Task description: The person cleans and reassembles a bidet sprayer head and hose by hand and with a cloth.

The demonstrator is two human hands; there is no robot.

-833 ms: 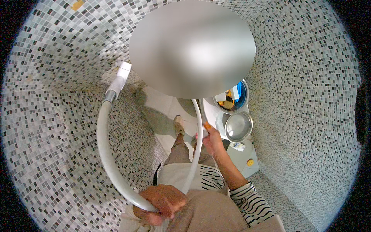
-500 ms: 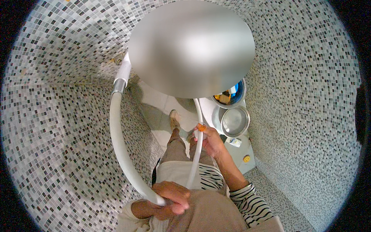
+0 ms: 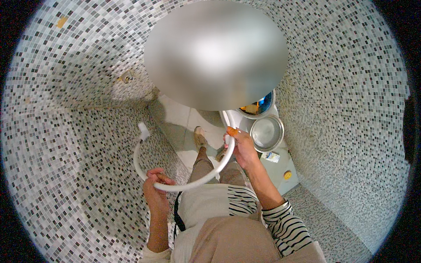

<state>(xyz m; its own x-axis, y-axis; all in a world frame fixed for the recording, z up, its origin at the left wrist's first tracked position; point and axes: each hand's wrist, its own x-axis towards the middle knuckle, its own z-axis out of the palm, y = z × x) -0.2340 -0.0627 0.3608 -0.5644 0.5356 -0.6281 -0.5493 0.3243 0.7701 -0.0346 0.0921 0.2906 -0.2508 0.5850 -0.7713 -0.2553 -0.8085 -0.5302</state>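
A white flexible hose curves in a wide loop in front of my body. My left hand is closed around its left stretch. Beyond that hand the hose bends up to a white end piece, slightly smeared by motion, near the tiled wall. My right hand grips the hose farther along, with something orange at its thumb. Above the right hand the hose runs up behind a large blurred grey oval, which hides whatever is there.
Right of my legs stand a steel pot holding tool-like items and a shallow steel bowl. A small packet and a round yellow thing lie nearby. Mosaic walls enclose me; a pipe outlet shows at left.
My left hand has moved up and left from near my waist, changing where it holds the hose. The hose's end piece has dropped away from the blurred oval, and its loop sits higher.
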